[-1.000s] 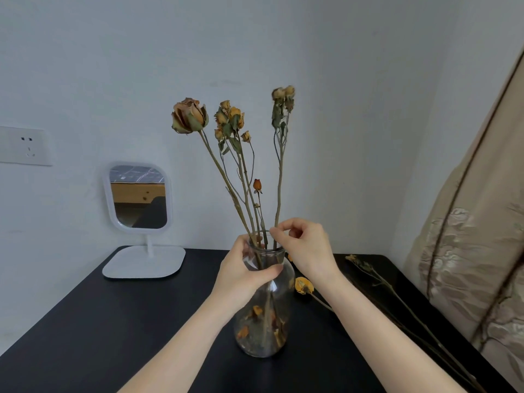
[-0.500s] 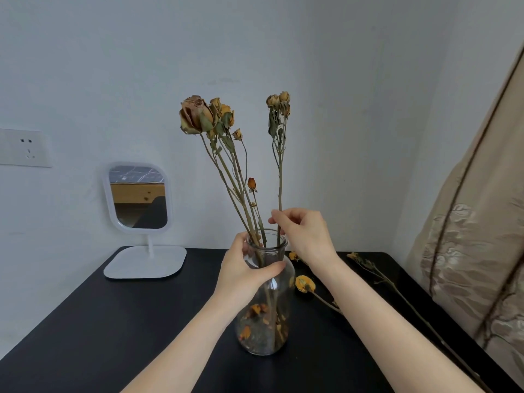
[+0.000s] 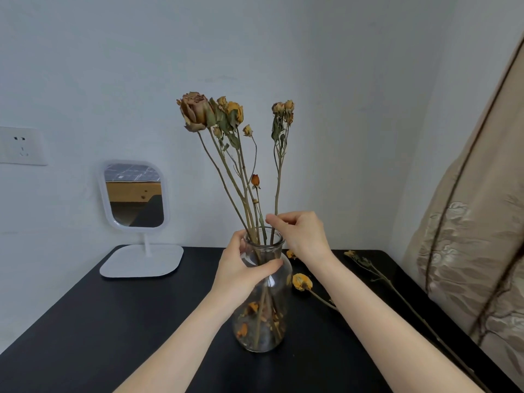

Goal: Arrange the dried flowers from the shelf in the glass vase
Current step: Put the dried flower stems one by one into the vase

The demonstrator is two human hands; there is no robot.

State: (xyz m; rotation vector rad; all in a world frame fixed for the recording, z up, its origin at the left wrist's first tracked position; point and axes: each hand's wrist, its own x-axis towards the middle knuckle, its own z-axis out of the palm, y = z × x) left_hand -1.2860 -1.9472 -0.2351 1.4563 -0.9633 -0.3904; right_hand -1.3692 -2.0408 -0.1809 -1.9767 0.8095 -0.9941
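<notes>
Dried flowers (image 3: pixel 224 143) stand upright in the glass vase (image 3: pixel 262 304), and their stems rise between the two hands and go high above them. The vase stands on the black table (image 3: pixel 113 336), directly in front of the person, with both forearms reaching to it from below. The left hand (image 3: pixel 241 275) is closed around the neck of the vase: the thumb lies across the front of the glass just under the rim, and the other fingers go around the far side, where they are partly hidden. The right hand (image 3: pixel 303 236) is just above and to the right of the vase mouth, a little higher than the left hand. Its thumb and first fingers are pinched together on the thin stem (image 3: pixel 278 188) that stands apart at the right side of the bunch, and the remaining fingers are curled in. This stem carries small buds (image 3: pixel 283 107) at the top, well above the right hand. The big brown rose (image 3: pixel 195 110) and the yellow ones are above the left hand and lean a little to the left. On the table, to the right of the right forearm, more dried flowers lie flat: a yellow bloom (image 3: pixel 302 282) just beside the vase, and a long stem (image 3: pixel 397 293) farther to the right. Far to the left of the left hand stands a small white mirror (image 3: pixel 134 194).
</notes>
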